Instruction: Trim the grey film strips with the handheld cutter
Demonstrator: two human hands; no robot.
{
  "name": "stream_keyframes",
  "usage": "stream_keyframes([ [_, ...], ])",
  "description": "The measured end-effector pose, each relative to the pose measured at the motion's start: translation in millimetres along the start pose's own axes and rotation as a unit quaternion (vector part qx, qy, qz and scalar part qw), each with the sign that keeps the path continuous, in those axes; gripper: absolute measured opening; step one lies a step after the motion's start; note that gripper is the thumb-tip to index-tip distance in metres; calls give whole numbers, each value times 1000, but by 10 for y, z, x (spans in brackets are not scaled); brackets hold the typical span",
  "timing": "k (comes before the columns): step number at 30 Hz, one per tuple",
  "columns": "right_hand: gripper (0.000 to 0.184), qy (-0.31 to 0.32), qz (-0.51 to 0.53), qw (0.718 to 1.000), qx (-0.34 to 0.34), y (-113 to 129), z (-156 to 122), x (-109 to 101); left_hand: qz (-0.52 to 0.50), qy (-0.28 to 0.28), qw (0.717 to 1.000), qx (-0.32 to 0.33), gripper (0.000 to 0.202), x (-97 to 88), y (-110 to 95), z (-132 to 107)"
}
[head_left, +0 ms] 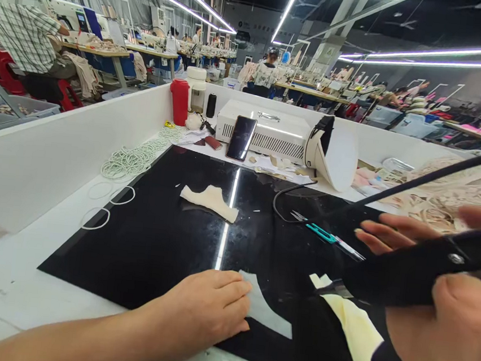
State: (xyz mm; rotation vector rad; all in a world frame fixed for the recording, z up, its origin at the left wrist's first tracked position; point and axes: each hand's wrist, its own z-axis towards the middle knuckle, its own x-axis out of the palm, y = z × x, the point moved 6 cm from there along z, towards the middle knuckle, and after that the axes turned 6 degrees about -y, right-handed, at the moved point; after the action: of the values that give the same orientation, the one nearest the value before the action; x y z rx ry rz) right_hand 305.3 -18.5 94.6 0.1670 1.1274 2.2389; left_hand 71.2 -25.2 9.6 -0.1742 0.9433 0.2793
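Note:
My left hand (211,311) rests on the black board (166,241), its fingers bent together over the left end of a greyish-white cut piece (266,310). My right hand (446,342) grips a black corded hand tool (410,270), thumb on the near side and fingers behind; its kind is not clear. A curved cream fabric piece (352,322) lies at the tool's dark tip; whether the tip grips it I cannot tell. Farther back lies a cream cut piece (211,200). Turquoise thread snips (323,233) lie near the right fingers.
Pale green elastic loops (129,161) are piled at the left. A white vented box (266,129), phone (241,138), red bottle (179,102) and white cone (340,159) stand behind. A black cable (393,189) crosses the right side. A white wall (77,148) borders the table; people sit at sewing machines beyond.

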Motion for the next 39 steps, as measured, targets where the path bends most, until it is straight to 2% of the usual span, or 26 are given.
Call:
stream_keyframes([
  [1, 46, -47, 66, 996, 41, 6, 54, 12, -3, -3, 1000, 1, 22, 0, 3, -5],
  [3, 50, -83, 143, 984, 70, 51, 97, 117, -4, -11, 1000, 2, 22, -5, 5, -16],
  [10, 56, -28, 204, 976, 70, 177, -152, 619, 8, -15, 1000, 2, 28, -27, 6, -43],
  [16, 58, -3, 243, 967, 74, 187, -284, 868, 15, -16, 1000, 16, 24, -47, -1, -45],
  [20, 54, -9, 261, 963, 70, 161, -294, 916, 17, -15, 1000, 17, 25, -56, 5, -43],
  [26, 48, -38, 298, 951, 72, 121, -275, 869, 19, -11, 1000, 13, 25, -42, 4, -68],
  [39, 47, -37, 303, 951, 59, 141, -263, 896, 21, -8, 1000, 6, 27, -55, 10, -74],
])
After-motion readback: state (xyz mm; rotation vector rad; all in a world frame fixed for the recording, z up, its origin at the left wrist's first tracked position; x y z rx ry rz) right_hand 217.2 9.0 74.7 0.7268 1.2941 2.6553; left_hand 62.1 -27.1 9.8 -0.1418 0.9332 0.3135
